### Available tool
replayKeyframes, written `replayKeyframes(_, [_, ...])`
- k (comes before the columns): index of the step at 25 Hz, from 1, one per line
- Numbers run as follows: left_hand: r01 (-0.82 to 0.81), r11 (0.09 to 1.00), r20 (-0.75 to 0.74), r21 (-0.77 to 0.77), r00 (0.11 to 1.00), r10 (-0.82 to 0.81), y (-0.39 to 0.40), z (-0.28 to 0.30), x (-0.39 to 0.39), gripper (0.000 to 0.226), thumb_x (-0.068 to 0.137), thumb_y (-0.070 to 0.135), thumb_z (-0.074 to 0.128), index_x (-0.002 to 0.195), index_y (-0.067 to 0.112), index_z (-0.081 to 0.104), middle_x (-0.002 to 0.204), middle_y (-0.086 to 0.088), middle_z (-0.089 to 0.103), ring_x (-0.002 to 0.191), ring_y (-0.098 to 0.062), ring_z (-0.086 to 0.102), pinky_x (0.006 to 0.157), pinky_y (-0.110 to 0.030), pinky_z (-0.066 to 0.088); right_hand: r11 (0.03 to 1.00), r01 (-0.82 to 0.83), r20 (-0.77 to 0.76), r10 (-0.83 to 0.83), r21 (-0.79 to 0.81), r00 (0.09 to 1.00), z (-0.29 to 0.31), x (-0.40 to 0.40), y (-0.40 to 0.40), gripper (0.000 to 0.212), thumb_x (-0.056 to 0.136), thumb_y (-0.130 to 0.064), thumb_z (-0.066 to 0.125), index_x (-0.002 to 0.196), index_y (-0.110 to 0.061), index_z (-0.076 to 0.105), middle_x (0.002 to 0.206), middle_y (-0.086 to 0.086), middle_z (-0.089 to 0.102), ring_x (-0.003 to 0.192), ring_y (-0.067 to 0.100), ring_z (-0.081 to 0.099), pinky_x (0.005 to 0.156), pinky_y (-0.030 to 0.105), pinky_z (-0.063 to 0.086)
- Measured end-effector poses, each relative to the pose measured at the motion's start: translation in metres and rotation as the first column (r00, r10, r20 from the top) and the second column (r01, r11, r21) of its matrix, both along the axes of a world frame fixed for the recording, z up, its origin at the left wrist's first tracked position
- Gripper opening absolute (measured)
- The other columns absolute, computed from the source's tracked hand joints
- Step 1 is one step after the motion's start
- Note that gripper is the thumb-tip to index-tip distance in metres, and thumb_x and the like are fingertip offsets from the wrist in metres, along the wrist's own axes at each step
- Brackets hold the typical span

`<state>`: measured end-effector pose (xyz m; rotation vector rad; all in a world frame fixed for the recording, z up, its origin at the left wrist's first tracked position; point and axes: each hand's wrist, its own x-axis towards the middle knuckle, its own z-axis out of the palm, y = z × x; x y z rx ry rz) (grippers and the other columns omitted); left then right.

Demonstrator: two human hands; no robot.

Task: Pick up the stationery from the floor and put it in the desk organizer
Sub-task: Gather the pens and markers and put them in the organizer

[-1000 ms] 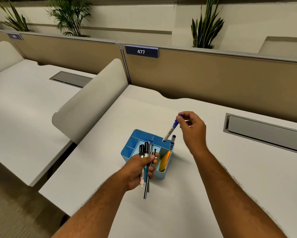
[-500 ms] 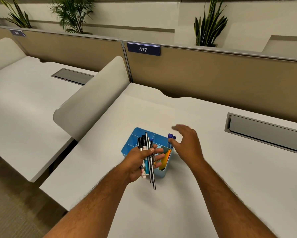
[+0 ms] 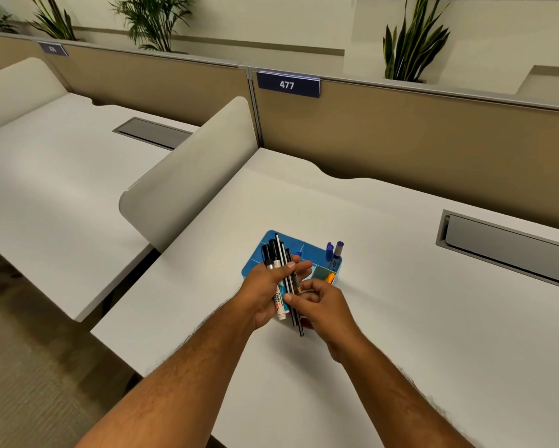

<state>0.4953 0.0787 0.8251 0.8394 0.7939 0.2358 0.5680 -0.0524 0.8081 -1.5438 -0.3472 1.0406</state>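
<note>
One head-worn wide-angle view only, looking forward and down from above the white bench. Both forearms entering from the bottom edge, close to the lens. Partition and plants far off, along the top.

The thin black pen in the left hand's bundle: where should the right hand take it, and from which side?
Pinch its lower end, which sticks out below the left hand, coming from the right, where the right hand already is. The white marker crowds its left.
</note>
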Motion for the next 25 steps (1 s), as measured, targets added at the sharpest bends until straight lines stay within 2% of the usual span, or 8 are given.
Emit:
replayKeyframes(4, [0.02,1.0,0.0,0.024,1.0,-0.02,0.006,0.002,-0.007,0.023,0.105,0.014,0.06,0.125,0.009,0.068,0.121,-0.012,0.079,0.113,-0.027,0.076,0.083,-0.042,0.065,1.0,-0.003,-0.031,0.004,0.025,1.0,0.005,-0.002,0.007,0.016,0.091,-0.021,0.081,0.104,-0.015,0.075,0.092,0.0,0.083,0.086,0.014,0.081,0.063,0.021,0.061])
replayKeyframes(7, [0.063,0.996,-0.03,0.061,0.998,-0.061,0.011,0.002,-0.016,0.024,0.106,0.018,0.058,0.128,0.012,0.068,0.123,-0.007,0.079,0.112,-0.027,0.077,0.088,-0.043,0.062,1.0,0.003,-0.009,-0.003,0.007,1.0,0.006,-0.001,0.014,0.01,0.091,-0.022,0.081,0.1,-0.019,0.079,0.092,0.001,0.084,0.087,0.016,0.081,0.079,0.036,0.065])
replayKeyframes(11, [0.062,0.995,-0.055,0.077,0.997,-0.058,0.013,0.003,-0.024,0.024,0.106,0.02,0.06,0.127,0.014,0.069,0.12,-0.004,0.08,0.105,-0.022,0.079,0.072,-0.033,0.059,0.998,-0.059,-0.004,0.059,0.001,0.998,0.013,0.005,0.025,0.011,0.095,-0.026,0.077,0.102,-0.019,0.082,0.094,0.005,0.083,0.089,0.024,0.081,0.089,0.047,0.065])
replayKeyframes(14, [0.046,0.994,-0.107,0.102,0.994,-0.035,0.017,0.002,-0.031,0.02,0.103,0.019,0.064,0.119,0.015,0.075,0.111,-0.006,0.082,0.087,-0.018,0.08,0.068,-0.033,0.061,0.985,-0.166,0.012,0.166,-0.049,0.986,0.019,0.011,0.035,0.011,0.097,-0.025,0.074,0.102,-0.018,0.081,0.093,0.006,0.084,0.087,0.022,0.082,0.083,0.043,0.067])
replayKeyframes(17, [0.07,0.992,-0.131,0.104,0.99,-0.056,0.025,0.002,-0.038,0.02,0.102,0.016,0.066,0.118,0.014,0.078,0.109,-0.011,0.082,0.094,-0.026,0.077,0.083,-0.042,0.062,0.948,-0.297,0.015,0.3,-0.111,0.954,0.026,0.018,0.042,0.01,0.097,-0.019,0.075,0.102,-0.013,0.08,0.091,0.006,0.084,0.086,0.02,0.082,0.068,0.029,0.065])
replayKeyframes(20, [0.065,0.993,-0.082,0.095,0.995,-0.058,0.031,0.005,-0.044,0.021,0.102,0.017,0.066,0.118,0.015,0.079,0.106,-0.01,0.082,0.09,-0.025,0.08,0.077,-0.041,0.066,0.94,-0.318,0.082,0.329,-0.125,0.941,0.029,0.023,0.05,0.007,0.096,-0.017,0.075,0.097,-0.014,0.081,0.084,0.0,0.082,0.075,0.01,0.079,0.059,0.016,0.058])
replayKeyframes(23, [-0.016,0.995,-0.033,0.096,0.999,0.02,0.034,0.005,-0.044,0.021,0.102,0.013,0.066,0.118,0.011,0.078,0.116,-0.015,0.08,0.103,-0.03,0.078,0.089,-0.046,0.064,0.951,-0.297,0.09,0.305,-0.089,0.948,0.027,0.018,0.061,0.008,0.096,-0.016,0.076,0.096,-0.016,0.083,0.091,-0.004,0.083,0.075,0.01,0.08,0.059,0.016,0.057])
replayKeyframes(25, [-0.044,0.996,-0.018,0.081,0.999,0.045,0.037,0.005,-0.046,0.019,0.102,0.012,0.065,0.114,0.011,0.08,0.118,-0.015,0.079,0.106,-0.03,0.078,0.09,-0.045,0.064,0.962,-0.267,0.073,0.271,-0.063,0.96,0.023,0.012,0.067,0.007,0.094,-0.015,0.078,0.095,-0.016,0.085,0.099,-0.006,0.082,0.076,0.012,0.08,0.06,0.019,0.058])
